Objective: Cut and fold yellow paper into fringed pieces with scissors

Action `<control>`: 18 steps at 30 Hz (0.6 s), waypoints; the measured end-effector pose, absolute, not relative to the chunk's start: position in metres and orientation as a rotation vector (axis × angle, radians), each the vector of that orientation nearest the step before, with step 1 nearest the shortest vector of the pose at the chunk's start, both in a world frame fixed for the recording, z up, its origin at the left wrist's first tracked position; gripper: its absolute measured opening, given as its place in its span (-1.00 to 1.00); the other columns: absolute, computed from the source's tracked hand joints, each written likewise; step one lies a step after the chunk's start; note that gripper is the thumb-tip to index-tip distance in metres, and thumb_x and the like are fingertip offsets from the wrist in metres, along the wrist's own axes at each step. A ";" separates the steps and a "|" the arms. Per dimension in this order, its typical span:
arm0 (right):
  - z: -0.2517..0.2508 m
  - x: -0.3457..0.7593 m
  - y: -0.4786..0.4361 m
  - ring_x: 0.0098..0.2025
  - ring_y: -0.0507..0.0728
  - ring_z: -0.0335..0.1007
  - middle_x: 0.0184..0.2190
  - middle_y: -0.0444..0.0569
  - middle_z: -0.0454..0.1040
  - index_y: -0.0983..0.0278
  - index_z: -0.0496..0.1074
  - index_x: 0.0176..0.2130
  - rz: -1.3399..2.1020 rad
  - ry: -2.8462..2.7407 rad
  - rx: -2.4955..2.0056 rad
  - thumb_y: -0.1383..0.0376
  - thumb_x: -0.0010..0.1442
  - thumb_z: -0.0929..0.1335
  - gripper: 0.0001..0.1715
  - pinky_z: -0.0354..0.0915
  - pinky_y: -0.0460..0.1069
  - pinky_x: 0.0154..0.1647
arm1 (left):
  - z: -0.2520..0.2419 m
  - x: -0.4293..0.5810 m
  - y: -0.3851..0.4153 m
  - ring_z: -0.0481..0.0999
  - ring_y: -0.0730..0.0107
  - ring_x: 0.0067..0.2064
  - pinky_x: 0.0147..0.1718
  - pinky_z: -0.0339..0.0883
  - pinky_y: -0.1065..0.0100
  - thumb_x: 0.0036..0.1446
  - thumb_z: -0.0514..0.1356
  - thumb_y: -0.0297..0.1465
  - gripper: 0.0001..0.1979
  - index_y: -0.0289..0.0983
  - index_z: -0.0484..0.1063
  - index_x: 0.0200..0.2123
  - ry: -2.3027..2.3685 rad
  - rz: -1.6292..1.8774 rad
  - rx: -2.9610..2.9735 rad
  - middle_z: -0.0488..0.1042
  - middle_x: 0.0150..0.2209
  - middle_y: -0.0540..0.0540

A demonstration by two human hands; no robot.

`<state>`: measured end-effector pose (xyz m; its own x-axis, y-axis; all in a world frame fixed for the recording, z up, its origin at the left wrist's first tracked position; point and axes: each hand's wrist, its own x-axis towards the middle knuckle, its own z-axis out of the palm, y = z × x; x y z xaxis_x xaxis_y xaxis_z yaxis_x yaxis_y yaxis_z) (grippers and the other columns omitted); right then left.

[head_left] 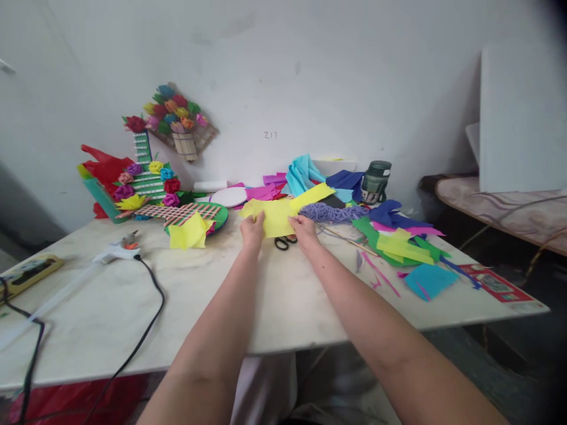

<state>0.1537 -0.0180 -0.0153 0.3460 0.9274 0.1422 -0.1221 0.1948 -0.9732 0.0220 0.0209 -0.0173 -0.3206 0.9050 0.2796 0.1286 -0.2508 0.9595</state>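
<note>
Pinched by the left hand (pixel 252 229) and right hand (pixel 305 228), a yellow crepe-paper sheet (pixel 277 218) is held spread; tearing is best avoided by light, even tension.

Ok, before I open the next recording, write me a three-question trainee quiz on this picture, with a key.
1. What do the left hand and the right hand hold between them?
2. True or false: the dark green bottle stands to the right of the glue gun.
3. What colour is the square sheet at the right? A) red B) blue C) white

Key:
1. A yellow sheet
2. True
3. B
</note>
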 end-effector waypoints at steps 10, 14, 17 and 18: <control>-0.014 0.161 -0.010 -0.43 0.05 0.33 -0.54 -0.12 0.43 0.28 0.42 -0.47 0.365 -1.332 -1.539 0.18 0.03 0.24 -0.74 0.25 -0.09 -0.40 | -0.029 0.016 0.044 0.24 0.46 -0.58 -0.59 0.05 0.43 -0.04 0.10 -0.22 -0.70 -0.28 0.23 -0.67 1.648 1.563 1.405 0.19 -0.70 0.02; 0.007 0.178 -0.007 -0.19 0.09 0.33 -0.25 -0.03 0.47 0.26 0.43 -0.21 0.089 -1.386 -1.716 0.29 0.11 0.19 -0.70 0.21 -0.05 -0.16 | -0.022 0.013 0.050 0.32 0.44 -0.55 -0.58 0.12 0.42 -0.06 0.11 -0.24 -0.75 -0.32 0.29 -0.59 1.591 1.631 1.115 0.28 -0.62 -0.02; 0.017 0.197 -0.001 -0.03 0.14 0.21 -0.06 -0.02 0.37 0.26 0.39 -0.12 -0.155 -1.473 -1.809 0.31 0.07 0.23 -0.64 0.11 -0.02 -0.03 | -0.019 0.013 0.052 0.36 0.44 -0.52 -0.57 0.16 0.42 -0.07 0.13 -0.26 -0.77 -0.34 0.31 -0.54 1.482 1.704 0.968 0.32 -0.58 -0.03; 0.018 0.203 0.001 0.01 0.16 0.16 0.02 -0.02 0.31 0.25 0.37 -0.08 -0.205 -1.530 -1.839 0.29 0.06 0.24 -0.61 0.08 0.01 0.00 | -0.019 0.013 0.053 0.37 0.44 -0.52 -0.57 0.18 0.42 -0.08 0.13 -0.27 -0.78 -0.34 0.31 -0.53 1.437 1.730 0.930 0.33 -0.57 -0.04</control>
<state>0.2031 0.0007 0.0177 0.2817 0.7908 0.5433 0.9058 -0.0324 -0.4225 0.0133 0.0530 -0.0187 -0.5030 0.8592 0.0937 -0.0652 -0.1458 0.9872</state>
